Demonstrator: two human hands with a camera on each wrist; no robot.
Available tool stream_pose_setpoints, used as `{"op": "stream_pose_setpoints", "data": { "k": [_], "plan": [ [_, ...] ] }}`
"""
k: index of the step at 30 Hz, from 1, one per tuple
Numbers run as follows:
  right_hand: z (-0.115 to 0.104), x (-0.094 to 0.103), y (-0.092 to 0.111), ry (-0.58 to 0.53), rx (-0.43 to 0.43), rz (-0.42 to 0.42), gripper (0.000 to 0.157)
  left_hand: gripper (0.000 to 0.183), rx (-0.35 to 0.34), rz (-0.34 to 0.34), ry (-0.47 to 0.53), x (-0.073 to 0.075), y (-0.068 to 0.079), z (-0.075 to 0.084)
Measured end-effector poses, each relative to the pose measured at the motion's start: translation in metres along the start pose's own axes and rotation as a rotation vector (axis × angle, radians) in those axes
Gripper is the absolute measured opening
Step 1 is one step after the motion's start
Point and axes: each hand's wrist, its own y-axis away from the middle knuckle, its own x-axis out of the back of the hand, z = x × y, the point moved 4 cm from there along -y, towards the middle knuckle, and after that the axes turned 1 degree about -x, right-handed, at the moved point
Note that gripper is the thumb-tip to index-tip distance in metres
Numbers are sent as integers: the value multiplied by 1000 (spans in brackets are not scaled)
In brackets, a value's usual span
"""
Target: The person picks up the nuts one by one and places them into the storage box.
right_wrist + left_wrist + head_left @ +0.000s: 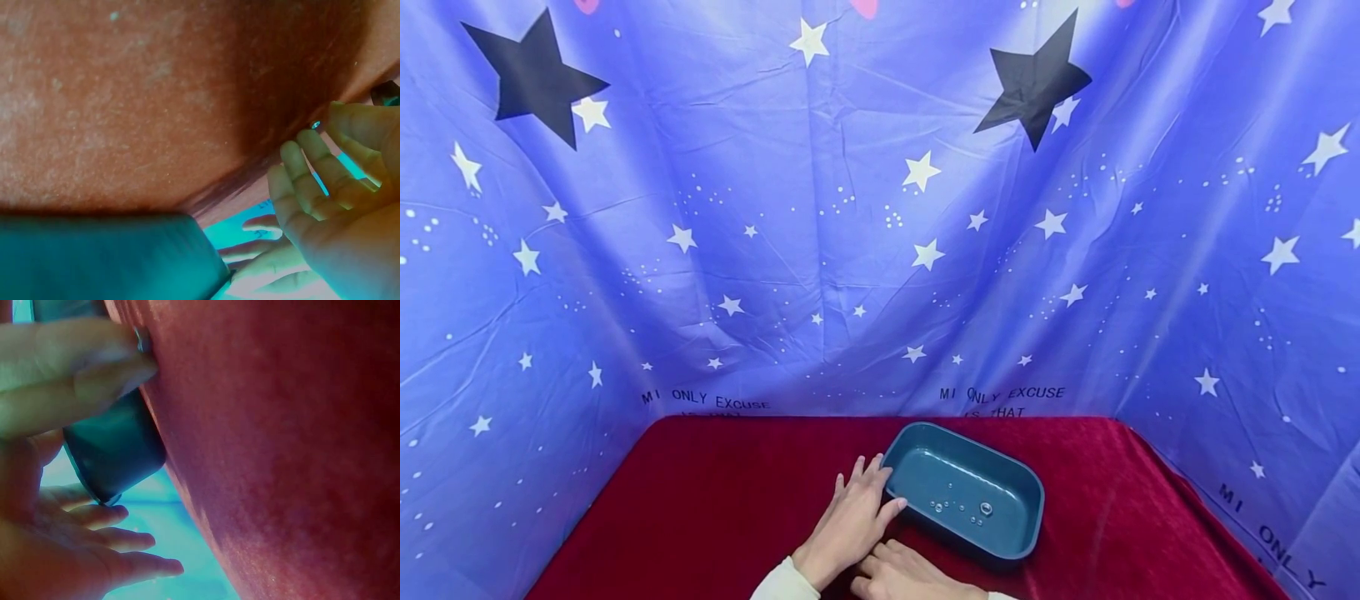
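Note:
A dark teal rectangular basin stands on the red cloth, with several small shiny ring-like pieces inside. The largest looks like a metal nut. My left hand rests against the basin's left end, fingers straight and spread, thumb at the near rim. Below and right of it is my right hand, low over the cloth in front of the basin. Between its thumb and fingertips it pinches a small shiny nut-like piece, seen also as a tiny glint in the right wrist view.
Red velvety cloth covers the table on both sides of the basin. A blue curtain printed with stars hangs behind and along both sides.

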Motion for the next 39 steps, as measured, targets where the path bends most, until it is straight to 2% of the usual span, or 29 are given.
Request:
{"op": "stream_pose_setpoints", "data": {
  "k": [5, 11, 19, 26, 34, 39],
  "plan": [
    [-3, 0, 2, -21, 6, 30, 10, 61, 5, -6, -1, -1, 0, -1],
    [-5, 0, 4, -116, 8, 4, 14, 62, 5, -14, -1, -1, -1, -1],
    [-10, -1, 7, 25, 47, 55, 6, 62, 6, -13, 2, -1, -1, -1],
    [-8, -2, 12, -108, -4, 28, 9, 61, 4, -4, 5, -1, 0, 0],
    [-2, 13, 23, -35, 40, 41, 10, 60, 15, -9, 20, -2, -1, 0],
    [0, 16, 26, -58, 27, 43, 13, 59, 22, -12, 25, -2, -1, 0]
  ]
}}
